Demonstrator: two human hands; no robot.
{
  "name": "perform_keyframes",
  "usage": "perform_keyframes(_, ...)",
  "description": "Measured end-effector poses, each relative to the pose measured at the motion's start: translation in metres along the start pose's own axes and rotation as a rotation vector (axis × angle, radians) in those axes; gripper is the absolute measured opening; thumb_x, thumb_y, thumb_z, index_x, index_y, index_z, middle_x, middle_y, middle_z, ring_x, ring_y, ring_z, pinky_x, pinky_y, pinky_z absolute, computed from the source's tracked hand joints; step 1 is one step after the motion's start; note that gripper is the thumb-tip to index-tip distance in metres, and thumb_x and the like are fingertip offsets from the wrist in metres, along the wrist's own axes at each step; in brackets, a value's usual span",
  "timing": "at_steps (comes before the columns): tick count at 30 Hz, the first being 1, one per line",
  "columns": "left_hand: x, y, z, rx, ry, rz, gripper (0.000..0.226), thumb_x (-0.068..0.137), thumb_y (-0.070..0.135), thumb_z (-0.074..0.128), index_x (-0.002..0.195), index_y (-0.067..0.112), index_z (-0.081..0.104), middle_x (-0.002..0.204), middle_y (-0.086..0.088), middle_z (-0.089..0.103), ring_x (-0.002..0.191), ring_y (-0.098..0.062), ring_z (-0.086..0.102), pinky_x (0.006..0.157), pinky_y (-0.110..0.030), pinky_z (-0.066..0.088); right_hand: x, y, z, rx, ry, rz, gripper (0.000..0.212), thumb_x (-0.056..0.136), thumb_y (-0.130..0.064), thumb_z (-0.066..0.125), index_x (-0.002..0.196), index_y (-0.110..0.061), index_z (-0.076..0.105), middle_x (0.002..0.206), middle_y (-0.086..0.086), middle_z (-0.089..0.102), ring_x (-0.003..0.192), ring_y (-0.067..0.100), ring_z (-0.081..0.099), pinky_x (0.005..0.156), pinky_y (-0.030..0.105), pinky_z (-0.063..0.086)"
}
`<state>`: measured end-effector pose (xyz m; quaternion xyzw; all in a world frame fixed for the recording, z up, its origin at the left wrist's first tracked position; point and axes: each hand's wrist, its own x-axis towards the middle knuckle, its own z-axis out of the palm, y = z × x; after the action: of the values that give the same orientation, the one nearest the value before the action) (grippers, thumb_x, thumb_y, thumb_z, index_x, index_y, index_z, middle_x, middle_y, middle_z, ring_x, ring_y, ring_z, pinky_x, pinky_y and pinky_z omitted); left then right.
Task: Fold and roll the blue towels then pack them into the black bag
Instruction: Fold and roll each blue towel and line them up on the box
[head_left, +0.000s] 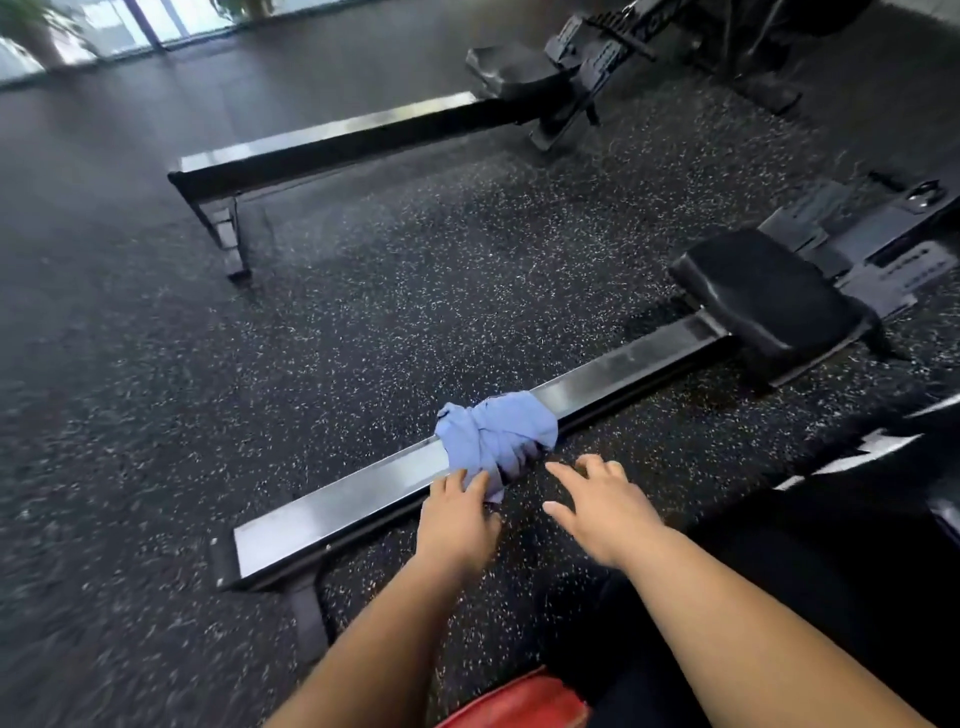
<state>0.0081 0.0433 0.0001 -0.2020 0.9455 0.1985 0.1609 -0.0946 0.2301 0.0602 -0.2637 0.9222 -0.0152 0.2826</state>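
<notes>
**Blue towel bunched up on the rower rail**

Upper left, a second rowing machine (332, 145) stretches across the speckled rubber floor (363, 312). Closer in, the near rower's metal rail (343, 499) runs diagonally from lower left up to the right. The left hand (457, 525) has its fingertips on the hanging corner of the blue towel (493, 431). I honestly can't tell if it's pinching the cloth or just touching it. The towel itself is a crumpled wad draped over the middle of that rail. Something red (519, 701) pokes in at the bottom edge. The right hand (602, 514) hovers just beside the towel, fingers spread, holding nothing. Further right the black seat (769, 296) sits on the rail, with black fabric with white markings (857, 519) lower right.
</notes>
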Motion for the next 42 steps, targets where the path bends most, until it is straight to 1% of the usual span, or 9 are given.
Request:
perform_keyframes(8, 0.051, -0.008, 0.010, 0.000, -0.073, -0.048, 0.070, 0.101, 0.052, 0.053, 0.164, 0.034, 0.026, 0.171, -0.014, 0.021, 0.150, -0.038, 0.028, 0.124, -0.043, 0.029, 0.039, -0.012, 0.013, 0.030, -0.062, -0.061, 0.062, 0.106, -0.059, 0.039, 0.162, -0.039, 0.022, 0.165, 0.003, 0.021, 0.145, 0.032, 0.029, 0.112, 0.052, 0.041)
perform_keyframes(12, 0.068, -0.009, 0.010, -0.003, -0.120, -0.077, 0.078, 0.100, 0.054, 0.056, 0.166, 0.031, 0.022, 0.173, -0.011, 0.014, 0.150, -0.038, 0.025, 0.123, -0.046, 0.030, 0.053, -0.020, 0.017, 0.072, -0.064, -0.080, 0.061, 0.105, -0.059, 0.041, 0.161, -0.040, 0.023, 0.166, 0.001, 0.020, 0.145, 0.031, 0.029, 0.112, 0.053, 0.042)
perform_keyframes(17, 0.080, -0.012, 0.007, -0.017, -0.058, -0.078, 0.073, 0.098, 0.035, 0.058, 0.162, 0.013, 0.031, 0.167, -0.009, 0.032, 0.150, -0.032, 0.032, 0.123, -0.041, 0.028, 0.061, -0.015, 0.019, 0.104, -0.082, -0.039, 0.062, 0.105, -0.059, 0.040, 0.161, -0.038, 0.023, 0.165, 0.001, 0.021, 0.144, 0.031, 0.029, 0.111, 0.053, 0.042)
perform_keyframes(23, 0.061, -0.023, -0.010, -0.498, 0.153, -0.208, 0.060, 0.091, 0.005, 0.064, 0.150, 0.012, 0.055, 0.157, -0.004, 0.051, 0.145, -0.021, 0.046, 0.124, -0.032, 0.030, 0.056, -0.016, 0.012, 0.224, -0.033, -0.013, 0.061, 0.105, -0.059, 0.042, 0.160, -0.038, 0.027, 0.163, -0.003, 0.024, 0.143, 0.030, 0.031, 0.112, 0.052, 0.042)
perform_keyframes(26, 0.045, -0.026, -0.029, -0.631, 0.248, -0.231, 0.052, 0.092, 0.000, 0.062, 0.140, 0.018, 0.064, 0.143, 0.004, 0.062, 0.132, -0.014, 0.057, 0.114, -0.019, 0.035, 0.046, -0.018, 0.006, 0.277, 0.001, -0.025, 0.060, 0.105, -0.057, 0.043, 0.160, -0.037, 0.030, 0.162, -0.004, 0.026, 0.142, 0.029, 0.032, 0.113, 0.051, 0.042)
perform_keyframes(30, 0.028, -0.024, -0.065, -0.724, 0.346, -0.200, 0.038, 0.094, 0.001, 0.065, 0.124, 0.023, 0.074, 0.119, 0.010, 0.073, 0.101, 0.000, 0.066, 0.089, 0.002, 0.040, 0.026, -0.020, -0.004, 0.289, 0.022, -0.024, 0.057, 0.106, -0.055, 0.043, 0.159, -0.039, 0.032, 0.161, -0.007, 0.027, 0.140, 0.027, 0.034, 0.113, 0.049, 0.043)
perform_keyframes(35, 0.009, -0.019, -0.105, -0.791, 0.448, -0.181, 0.022, 0.092, 0.014, 0.073, 0.100, 0.034, 0.080, 0.081, 0.013, 0.075, 0.068, -0.002, 0.063, 0.073, -0.022, 0.051, 0.004, -0.020, -0.023, 0.312, 0.083, -0.020, 0.055, 0.106, -0.049, 0.049, 0.158, -0.035, 0.038, 0.158, -0.002, 0.036, 0.136, 0.031, 0.042, 0.113, 0.044, 0.041)
perform_keyframes(38, -0.002, -0.010, -0.129, -0.868, 0.423, -0.104, 0.024, 0.093, 0.012, 0.074, 0.096, 0.035, 0.081, 0.082, 0.013, 0.077, 0.062, -0.004, 0.061, 0.063, -0.020, 0.049, -0.009, -0.025, -0.044, 0.330, 0.127, -0.045, 0.054, 0.106, -0.045, 0.052, 0.158, -0.036, 0.040, 0.156, -0.002, 0.041, 0.136, 0.029, 0.047, 0.112, 0.042, 0.042)
perform_keyframes(42, -0.013, 0.009, -0.162, -0.876, 0.369, 0.008, 0.022, 0.093, 0.016, 0.075, 0.093, 0.038, 0.081, 0.078, 0.005, 0.077, 0.057, -0.014, 0.058, 0.056, -0.032, 0.050, -0.028, -0.031, -0.081, 0.344, 0.220, -0.099, 0.052, 0.105, -0.039, 0.056, 0.155, -0.040, 0.043, 0.148, -0.001, 0.055, 0.130, 0.027, 0.056, 0.107, 0.042, 0.047)
